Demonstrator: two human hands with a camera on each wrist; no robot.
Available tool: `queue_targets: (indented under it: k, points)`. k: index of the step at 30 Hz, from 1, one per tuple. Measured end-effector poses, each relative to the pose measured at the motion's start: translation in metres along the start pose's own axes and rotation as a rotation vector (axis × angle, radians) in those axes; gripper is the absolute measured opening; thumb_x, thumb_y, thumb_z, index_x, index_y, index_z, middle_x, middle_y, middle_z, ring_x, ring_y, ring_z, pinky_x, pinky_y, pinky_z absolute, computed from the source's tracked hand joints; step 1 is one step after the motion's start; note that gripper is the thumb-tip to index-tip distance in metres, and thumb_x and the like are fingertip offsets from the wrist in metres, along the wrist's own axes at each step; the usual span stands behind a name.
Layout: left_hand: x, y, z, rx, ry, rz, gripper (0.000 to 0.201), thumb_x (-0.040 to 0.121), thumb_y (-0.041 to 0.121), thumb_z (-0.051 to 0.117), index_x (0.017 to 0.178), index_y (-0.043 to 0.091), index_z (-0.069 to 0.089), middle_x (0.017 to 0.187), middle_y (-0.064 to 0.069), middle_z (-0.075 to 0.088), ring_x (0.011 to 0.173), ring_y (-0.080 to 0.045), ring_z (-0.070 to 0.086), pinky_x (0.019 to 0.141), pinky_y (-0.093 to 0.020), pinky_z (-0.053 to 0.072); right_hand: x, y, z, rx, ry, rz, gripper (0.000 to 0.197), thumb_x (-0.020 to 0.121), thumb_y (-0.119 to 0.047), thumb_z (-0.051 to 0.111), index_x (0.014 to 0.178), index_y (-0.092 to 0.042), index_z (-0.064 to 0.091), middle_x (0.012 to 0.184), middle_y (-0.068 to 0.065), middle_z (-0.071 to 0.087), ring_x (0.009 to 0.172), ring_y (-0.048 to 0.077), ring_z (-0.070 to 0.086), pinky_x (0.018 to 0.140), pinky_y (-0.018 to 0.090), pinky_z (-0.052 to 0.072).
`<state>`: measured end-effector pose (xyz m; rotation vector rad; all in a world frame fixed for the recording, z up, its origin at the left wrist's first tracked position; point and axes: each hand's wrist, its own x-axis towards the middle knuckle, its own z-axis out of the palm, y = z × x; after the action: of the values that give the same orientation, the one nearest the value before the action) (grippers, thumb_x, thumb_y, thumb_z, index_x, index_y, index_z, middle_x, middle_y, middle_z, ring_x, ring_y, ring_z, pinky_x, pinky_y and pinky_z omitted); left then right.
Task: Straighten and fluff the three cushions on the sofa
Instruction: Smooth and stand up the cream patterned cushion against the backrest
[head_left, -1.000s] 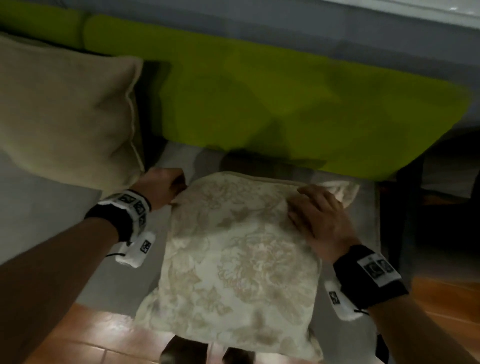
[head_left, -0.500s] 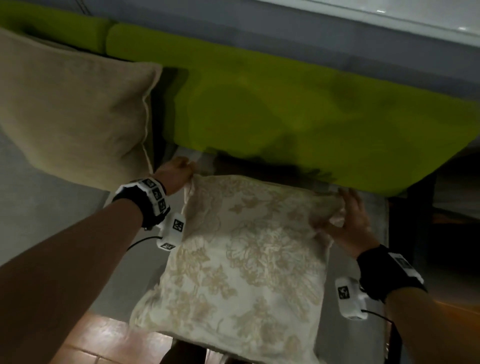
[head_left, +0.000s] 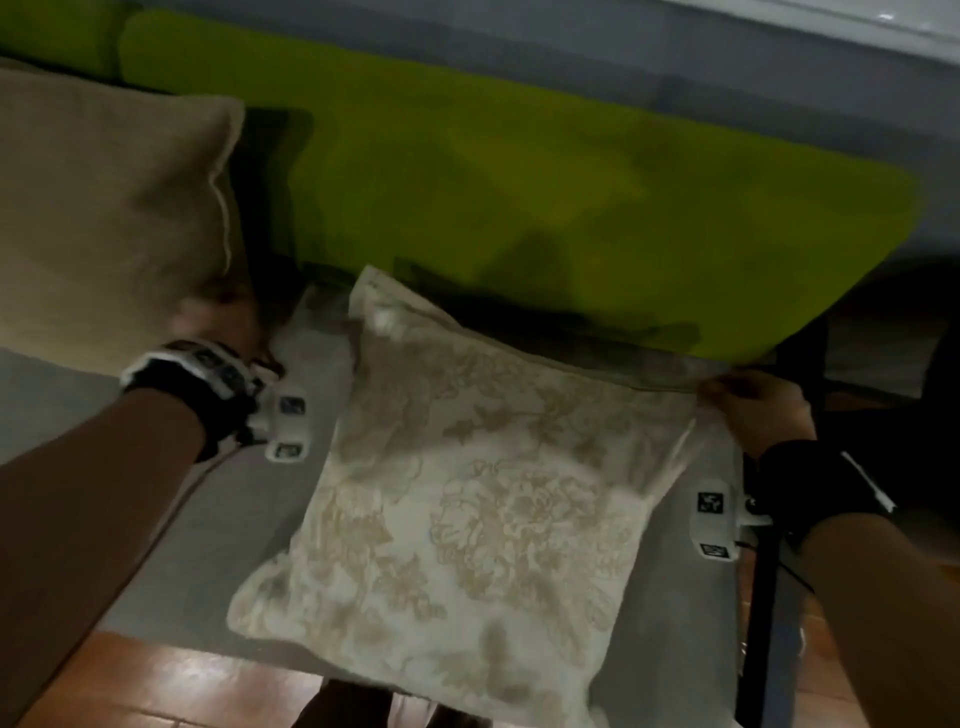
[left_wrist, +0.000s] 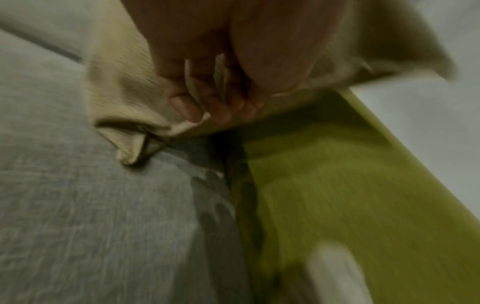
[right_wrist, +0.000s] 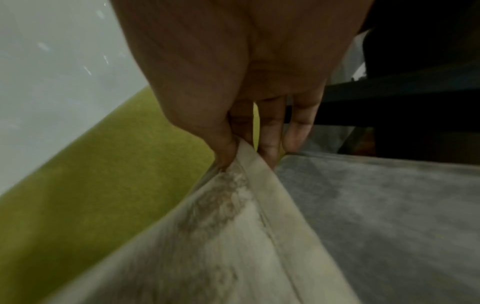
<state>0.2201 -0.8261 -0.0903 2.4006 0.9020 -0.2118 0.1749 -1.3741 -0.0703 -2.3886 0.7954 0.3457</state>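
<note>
A cream floral cushion (head_left: 467, 493) lies flat on the grey sofa seat (head_left: 218, 545), its near edge hanging over the front. My right hand (head_left: 748, 400) pinches its far right corner; the right wrist view shows thumb and fingers of that hand (right_wrist: 241, 148) closed on the cushion's (right_wrist: 233, 236) seam. A plain beige cushion (head_left: 104, 218) leans against the green backrest (head_left: 571, 197) at the left. My left hand (head_left: 218, 322) is at its lower right corner. In the left wrist view, that hand (left_wrist: 207, 111) curls its fingers round the beige cushion's (left_wrist: 124, 86) edge. A third cushion is not in view.
A dark sofa frame post (head_left: 795, 364) stands just right of my right hand. Reddish floor tiles (head_left: 156, 686) show below the seat's front edge. A pale wall (head_left: 779, 31) runs behind the backrest.
My left hand let go of the floral cushion's left corner and moved left to the beige cushion. My right hand slid off the floral cushion's top to its far right corner and pinched it.
</note>
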Motion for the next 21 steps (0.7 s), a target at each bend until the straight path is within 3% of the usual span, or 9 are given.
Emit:
queue_targets:
  k: [3, 6, 7, 10, 12, 13, 14, 16, 21]
  points:
    - [-0.002, -0.005, -0.015, 0.058, -0.033, 0.087, 0.050, 0.093, 0.048, 0.048, 0.122, 0.012, 0.066, 0.125, -0.024, 0.063, 0.111, -0.044, 0.060, 0.088, -0.039, 0.047, -0.013, 0.014, 0.004, -0.160, 0.016, -0.030, 0.037, 0.101, -0.030, 0.056, 0.135, -0.018, 0.062, 0.136, 0.022, 0.062, 0.119, 0.045, 0.058, 0.094, 0.043, 0.048]
    - [-0.033, 0.019, -0.011, 0.096, -0.227, 0.319, 0.035, 0.099, 0.045, 0.051, 0.111, 0.016, 0.066, 0.116, -0.019, 0.067, 0.089, -0.041, 0.064, 0.070, -0.027, 0.053, -0.035, 0.013, 0.020, -0.216, -0.001, -0.315, 0.055, 0.100, -0.042, 0.048, 0.149, -0.017, 0.049, 0.155, 0.016, 0.047, 0.140, 0.039, 0.043, 0.113, 0.048, 0.038]
    - [-0.048, 0.028, -0.007, 0.055, -0.293, 0.387, 0.038, 0.098, 0.050, 0.050, 0.114, 0.020, 0.065, 0.121, -0.016, 0.065, 0.093, -0.039, 0.065, 0.071, -0.027, 0.053, -0.046, 0.010, 0.027, -0.260, -0.033, -0.430, 0.059, 0.101, -0.048, 0.043, 0.151, -0.017, 0.047, 0.157, 0.014, 0.043, 0.143, 0.037, 0.039, 0.116, 0.051, 0.035]
    - [-0.081, 0.046, 0.007, 0.051, -0.401, 0.718, 0.059, 0.084, 0.078, 0.042, 0.135, 0.049, 0.048, 0.151, 0.006, 0.042, 0.138, -0.022, 0.039, 0.108, -0.030, 0.030, -0.075, -0.005, 0.053, -0.349, -0.108, -0.742, 0.069, 0.103, -0.063, 0.022, 0.150, -0.020, 0.047, 0.158, 0.013, 0.041, 0.145, 0.038, 0.037, 0.115, 0.057, 0.034]
    - [-0.091, 0.050, 0.026, 0.150, -0.579, 0.919, 0.071, 0.076, 0.090, 0.031, 0.142, 0.070, 0.014, 0.161, 0.021, 0.011, 0.149, -0.011, 0.013, 0.119, -0.034, 0.015, -0.093, -0.018, 0.070, -0.349, -0.209, -0.739, 0.073, 0.098, -0.072, 0.014, 0.157, -0.033, 0.031, 0.167, 0.004, 0.026, 0.154, 0.032, 0.019, 0.123, 0.055, 0.020]
    - [-0.097, 0.050, 0.037, 0.257, -0.646, 1.000, 0.072, 0.077, 0.090, 0.026, 0.142, 0.071, -0.001, 0.162, 0.021, -0.003, 0.151, -0.009, 0.002, 0.122, -0.037, 0.008, -0.098, -0.018, 0.080, -0.316, -0.256, -0.708, 0.074, 0.095, -0.076, 0.011, 0.159, -0.040, 0.020, 0.170, -0.002, 0.017, 0.157, 0.027, 0.009, 0.125, 0.054, 0.012]
    - [-0.100, 0.046, 0.051, 0.370, -0.697, 1.020, 0.074, 0.080, 0.089, 0.023, 0.143, 0.068, -0.009, 0.162, 0.020, -0.014, 0.151, -0.009, -0.008, 0.123, -0.040, 0.003, -0.100, -0.015, 0.088, -0.272, -0.278, -0.679, 0.073, 0.093, -0.078, 0.011, 0.159, -0.046, 0.011, 0.171, -0.007, 0.011, 0.158, 0.023, 0.003, 0.126, 0.053, 0.007]
    - [-0.111, 0.035, 0.070, 0.483, -0.733, 0.890, 0.076, 0.082, 0.088, 0.020, 0.144, 0.064, -0.017, 0.162, 0.017, -0.023, 0.151, -0.012, -0.016, 0.123, -0.045, 0.000, -0.096, -0.005, 0.101, -0.251, -0.294, -0.665, 0.069, 0.094, -0.079, 0.014, 0.157, -0.053, 0.000, 0.171, -0.013, -0.001, 0.158, 0.019, -0.005, 0.126, 0.054, 0.001]
    - [-0.106, 0.030, 0.091, 0.594, -0.716, 0.738, 0.078, 0.082, 0.088, 0.018, 0.144, 0.061, -0.020, 0.167, 0.005, -0.012, 0.154, -0.019, -0.002, 0.123, -0.043, 0.005, -0.059, 0.020, 0.126, -0.337, -0.427, -0.465, 0.075, 0.082, -0.092, 0.011, 0.147, -0.066, -0.016, 0.168, -0.018, -0.017, 0.157, 0.017, -0.011, 0.122, 0.058, -0.012]
